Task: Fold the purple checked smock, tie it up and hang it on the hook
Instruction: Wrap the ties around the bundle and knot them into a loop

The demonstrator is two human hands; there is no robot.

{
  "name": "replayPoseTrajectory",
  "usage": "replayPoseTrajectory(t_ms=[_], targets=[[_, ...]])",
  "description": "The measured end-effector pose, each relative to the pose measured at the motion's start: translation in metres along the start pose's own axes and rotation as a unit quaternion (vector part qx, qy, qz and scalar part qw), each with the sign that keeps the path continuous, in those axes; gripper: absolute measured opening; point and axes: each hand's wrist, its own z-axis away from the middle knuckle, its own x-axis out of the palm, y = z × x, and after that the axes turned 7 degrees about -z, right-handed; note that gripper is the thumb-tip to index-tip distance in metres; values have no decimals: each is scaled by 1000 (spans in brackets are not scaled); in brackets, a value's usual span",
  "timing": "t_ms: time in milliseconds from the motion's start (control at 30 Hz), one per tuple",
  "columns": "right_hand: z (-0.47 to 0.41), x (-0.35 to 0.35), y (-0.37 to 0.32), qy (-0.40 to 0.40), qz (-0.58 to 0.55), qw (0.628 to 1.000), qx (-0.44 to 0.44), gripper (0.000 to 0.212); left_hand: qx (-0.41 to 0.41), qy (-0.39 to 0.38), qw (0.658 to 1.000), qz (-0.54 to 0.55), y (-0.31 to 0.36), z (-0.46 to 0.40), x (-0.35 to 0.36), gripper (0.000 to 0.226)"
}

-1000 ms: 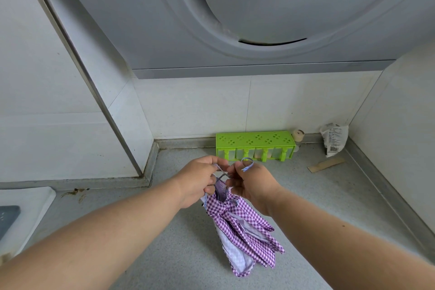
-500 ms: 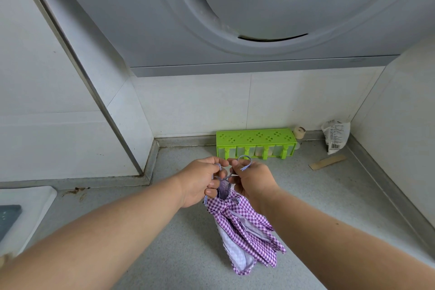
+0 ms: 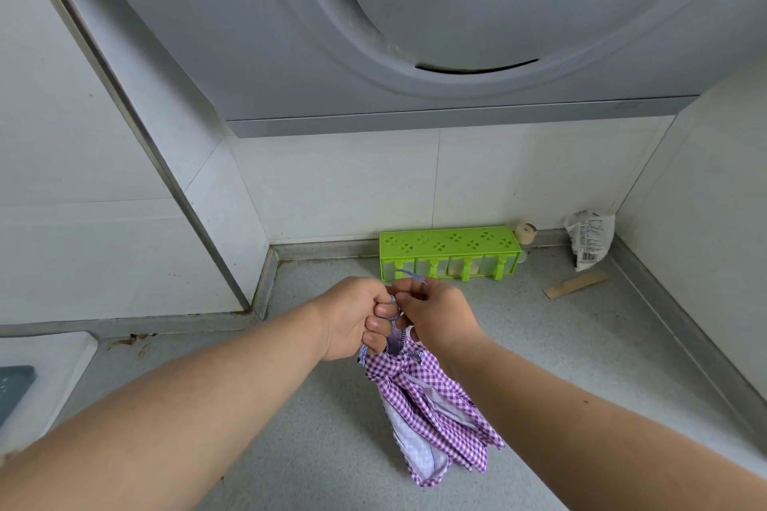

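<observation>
The purple checked smock [image 3: 431,407] hangs as a folded bundle from both my hands above the grey counter. My left hand [image 3: 357,315] grips the gathered top of the bundle with curled fingers. Close beside it, my right hand [image 3: 436,313] pinches the smock's thin purple string [image 3: 409,275], which loops up above the knuckles. The two hands touch at the fingers. No hook is in view.
A green perforated rack [image 3: 450,251] stands against the tiled back wall. A white bag [image 3: 591,239] and a wooden strip [image 3: 575,285] lie in the right corner. A grey range hood [image 3: 415,33] hangs overhead. A white board [image 3: 37,369] sits at left.
My hands have drawn closer together until the fingers meet, tightening the string at the top of the bundle. The smock hangs as before.
</observation>
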Motion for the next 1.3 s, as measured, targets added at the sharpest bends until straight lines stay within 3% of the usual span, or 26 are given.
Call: replayPoseTrajectory(t_ms=[167,367,567,667,800,1000,1300], targets=[[2,-5,-4,-35,101,993,-54,21,-11,-9,1000,25,2,2,-4,15],[4,-11,-7,-76,204,971,-101,18,-25,-27,999,-1,3,3,-1,37],[6,-10,-6,-85,224,964,-115,4,-35,14,999,-23,-1,0,6,43],[7,-8,-7,-66,240,961,-120,7,-20,46,998,-36,-3,0,9,48],[10,-8,-6,-66,263,954,-130,11,1,84,996,-39,-4,3,11,42],[15,-9,-6,-61,212,969,-112,15,-3,79,997,-11,-9,4,4,35],[12,-7,-9,-38,164,984,-62,17,27,74,997,-17,-16,7,-10,4]])
